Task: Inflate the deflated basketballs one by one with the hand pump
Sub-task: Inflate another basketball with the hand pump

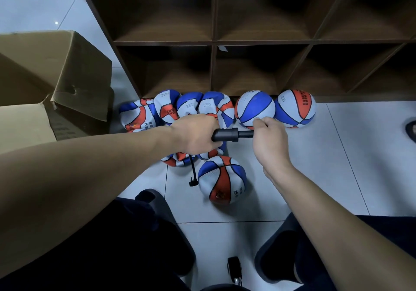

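Now hand pump [227, 134] crosswise between left grip [195, 134] and right grip [269, 137].

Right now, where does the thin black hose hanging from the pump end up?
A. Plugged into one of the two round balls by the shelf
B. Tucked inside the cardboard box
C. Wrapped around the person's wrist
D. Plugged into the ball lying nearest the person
D: the hose drops from the pump and its tip meets the side of the nearest ball.

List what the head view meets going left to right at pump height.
Cardboard box → left hand → hand pump → right hand → dark footwear at the right edge.
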Demonstrator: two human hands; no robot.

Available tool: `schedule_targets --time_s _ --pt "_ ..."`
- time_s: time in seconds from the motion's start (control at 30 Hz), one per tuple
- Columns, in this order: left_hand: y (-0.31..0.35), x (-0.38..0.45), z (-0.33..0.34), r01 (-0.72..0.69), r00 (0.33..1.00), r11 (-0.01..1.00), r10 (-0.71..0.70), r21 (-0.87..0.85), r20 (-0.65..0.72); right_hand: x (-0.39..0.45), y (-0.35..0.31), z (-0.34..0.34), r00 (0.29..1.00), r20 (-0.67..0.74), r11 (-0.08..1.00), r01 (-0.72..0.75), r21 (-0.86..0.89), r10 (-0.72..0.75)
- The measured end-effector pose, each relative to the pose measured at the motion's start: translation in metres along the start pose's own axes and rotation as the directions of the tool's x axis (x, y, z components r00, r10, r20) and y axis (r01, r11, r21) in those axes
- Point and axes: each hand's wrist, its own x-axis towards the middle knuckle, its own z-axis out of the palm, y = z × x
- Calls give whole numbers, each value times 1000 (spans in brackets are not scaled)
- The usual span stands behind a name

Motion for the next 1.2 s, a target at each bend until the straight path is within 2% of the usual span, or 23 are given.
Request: schedule_targets --time_s 0.63,0.83,0.93,1.2 --pt "0 5 -3 -60 998 997 60 53 9 -1 1 7 995 96 997 7 -71 0" --pt "-38 0 -6 52 989 997 -43 -58 140 28 8 -30 995 6 995 -103 17 103" --pt "-39 -2 -3 63 990 996 -54 -65 130 29 12 -32 993 -5 992 -119 47 119" --pt "-9 -5 -5 22 998 1000 -22 -11 52 9 6 -12 1000 -21 1000 -19 -8 19"
